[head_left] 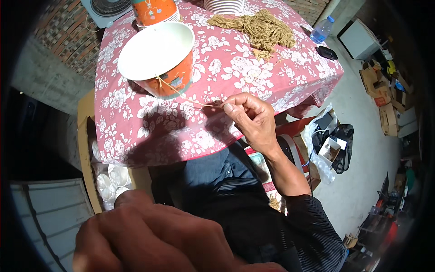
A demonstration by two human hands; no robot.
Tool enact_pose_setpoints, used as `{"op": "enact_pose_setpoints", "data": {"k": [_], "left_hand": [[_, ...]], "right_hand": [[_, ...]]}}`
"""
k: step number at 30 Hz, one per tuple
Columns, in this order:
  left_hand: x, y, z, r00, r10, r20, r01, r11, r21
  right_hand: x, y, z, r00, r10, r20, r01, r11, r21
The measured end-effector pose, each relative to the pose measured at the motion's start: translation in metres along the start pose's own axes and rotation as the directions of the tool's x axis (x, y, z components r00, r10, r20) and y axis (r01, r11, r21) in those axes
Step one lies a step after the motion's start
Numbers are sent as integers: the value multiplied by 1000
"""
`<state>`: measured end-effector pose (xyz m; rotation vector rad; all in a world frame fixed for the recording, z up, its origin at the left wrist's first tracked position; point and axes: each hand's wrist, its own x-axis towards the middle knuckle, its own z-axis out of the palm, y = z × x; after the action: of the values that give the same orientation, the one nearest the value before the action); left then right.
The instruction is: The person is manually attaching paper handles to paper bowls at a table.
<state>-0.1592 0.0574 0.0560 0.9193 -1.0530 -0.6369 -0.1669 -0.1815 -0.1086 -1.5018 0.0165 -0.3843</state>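
On the tablecloth, an orange printed paper bucket (pixel 174 77) with a white inside is tilted toward me. A thin tan cord (pixel 186 99) comes out of its near side, just below the rim. My right hand (pixel 253 119) pinches the cord's far end between thumb and forefinger, drawn out to the right of the bucket. My left hand (pixel 154 231) is raised very close to the camera, large and in shadow. Its fingers are curled closed, and whatever they may hold is hidden. Toward the back right of the table lies a loose heap of tan cords (pixel 267 31).
Behind the bucket are stacked orange buckets (pixel 154 12), a white stack (pixel 224 5) and a fan (pixel 107 8). A water bottle (pixel 322 30) and a black flat object (pixel 326 52) sit near the table's right edge. A carton (pixel 85 149) with white cups stands at lower left.
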Motion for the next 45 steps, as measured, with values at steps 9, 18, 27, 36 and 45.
{"op": "enact_pose_setpoints", "data": {"k": [9,18,27,36,45], "left_hand": [[22,-108,-40,940,311,-140,-62,559,827],[20,-117,-64,976,-41,-214,165,779,605],[20,-105,-79,910,-234,-342,380,800,465],[9,-112,-84,930,-188,-315,359,639,681],[8,-112,-86,957,-145,-252,290,494,819]], "right_hand": [[-13,-31,-1,983,-82,166,66,993,99],[3,-31,-36,977,-100,190,-44,772,634],[16,-30,-44,973,-181,140,24,688,725],[16,-39,-52,980,-183,-80,193,768,611],[22,-47,-49,914,-217,-342,339,873,351]]}}
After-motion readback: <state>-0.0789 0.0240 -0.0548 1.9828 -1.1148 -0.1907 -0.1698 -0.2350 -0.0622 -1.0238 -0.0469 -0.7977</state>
